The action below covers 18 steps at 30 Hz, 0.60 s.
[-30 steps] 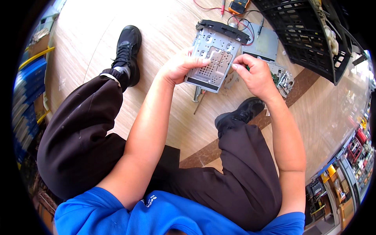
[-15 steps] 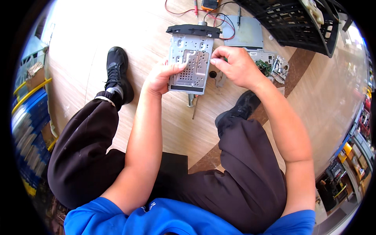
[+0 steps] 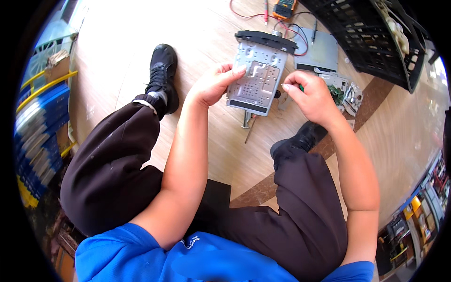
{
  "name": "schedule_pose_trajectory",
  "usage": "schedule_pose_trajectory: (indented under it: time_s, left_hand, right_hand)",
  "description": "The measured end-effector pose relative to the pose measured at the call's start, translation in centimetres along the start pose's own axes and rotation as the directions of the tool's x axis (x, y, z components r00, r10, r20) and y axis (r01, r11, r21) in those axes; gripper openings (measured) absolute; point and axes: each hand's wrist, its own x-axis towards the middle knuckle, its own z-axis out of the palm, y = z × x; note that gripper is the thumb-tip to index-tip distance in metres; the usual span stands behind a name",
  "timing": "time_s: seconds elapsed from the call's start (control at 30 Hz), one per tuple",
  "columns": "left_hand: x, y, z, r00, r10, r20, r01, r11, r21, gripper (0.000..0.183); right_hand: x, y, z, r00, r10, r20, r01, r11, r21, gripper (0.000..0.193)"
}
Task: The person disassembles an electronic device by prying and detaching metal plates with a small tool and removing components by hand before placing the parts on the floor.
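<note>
Left grip (image 3: 213, 87) holds a perforated metal case (image 3: 261, 83).

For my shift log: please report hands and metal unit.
Left hand holds metal unit. Right hand by its edge, fingers curled. Nothing visibly in the way.

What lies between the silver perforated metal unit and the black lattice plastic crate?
Head view: a flat grey rectangular metal plate, with a thin black test probe lying on it.

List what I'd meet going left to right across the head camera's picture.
Blue stack, left shoe, left hand, metal case with holes, right hand, black crate.
</note>
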Motion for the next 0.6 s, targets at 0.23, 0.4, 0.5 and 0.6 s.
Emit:
schedule_pose_trajectory:
  time_s: [0.23, 0.4, 0.5, 0.6]
  left_hand:
    - [-2.1, 3.5, -2.1, 0.983, -0.123, 0.134, 0.115, 0.991, 0.064, 0.035]
    - [-2.3, 2.8, -2.9, 0.974, -0.157, 0.161, 0.148, 0.987, 0.068, 0.026]
    - [-2.4, 2.7, -2.8, 0.964, -0.188, 0.188, 0.162, 0.976, 0.147, 0.025]
    - [-1.9, 2.6, -2.6, 0.947, -0.223, 0.230, 0.172, 0.960, 0.220, 0.022]
  right_hand:
    - [-0.5, -2.1, 1.9, 0.994, -0.033, 0.102, 0.030, 0.999, 0.038, 0.012]
    - [0.2, -3.7, 3.8, 0.986, -0.098, 0.132, 0.114, 0.987, -0.116, 0.012]
    - [1.1, -4.2, 5.0, 0.981, -0.154, 0.116, 0.175, 0.963, -0.206, 0.010]
    - [1.8, -4.5, 6.0, 0.977, -0.187, 0.099, 0.208, 0.936, -0.286, 0.008]
